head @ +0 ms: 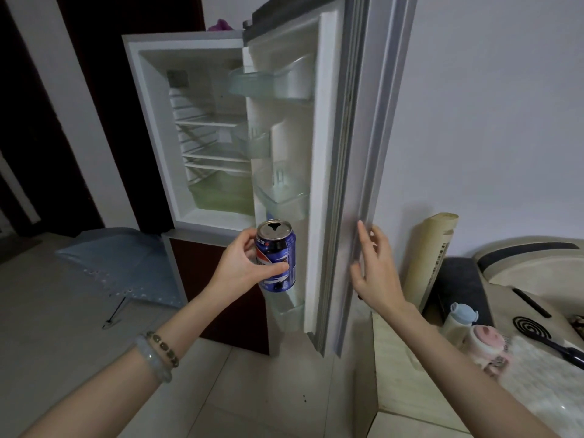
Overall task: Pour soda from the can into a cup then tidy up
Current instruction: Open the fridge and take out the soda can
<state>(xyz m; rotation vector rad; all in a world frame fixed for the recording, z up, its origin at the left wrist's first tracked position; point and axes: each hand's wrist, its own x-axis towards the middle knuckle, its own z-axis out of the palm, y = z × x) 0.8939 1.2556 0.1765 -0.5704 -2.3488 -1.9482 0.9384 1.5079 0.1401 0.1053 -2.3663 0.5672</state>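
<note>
Our left hand [245, 267] grasps the blue can [276, 256] upright, its top already opened, just in front of the lowest shelf of the fridge door [341, 153]. Our right hand [374, 263] lies flat and unclenched against the door's outer edge, fingers extended, gripping nothing. The fridge [189, 128] stands open, its wire shelves bare. An umbrella [126, 263] lies on the floor to the left.
</note>
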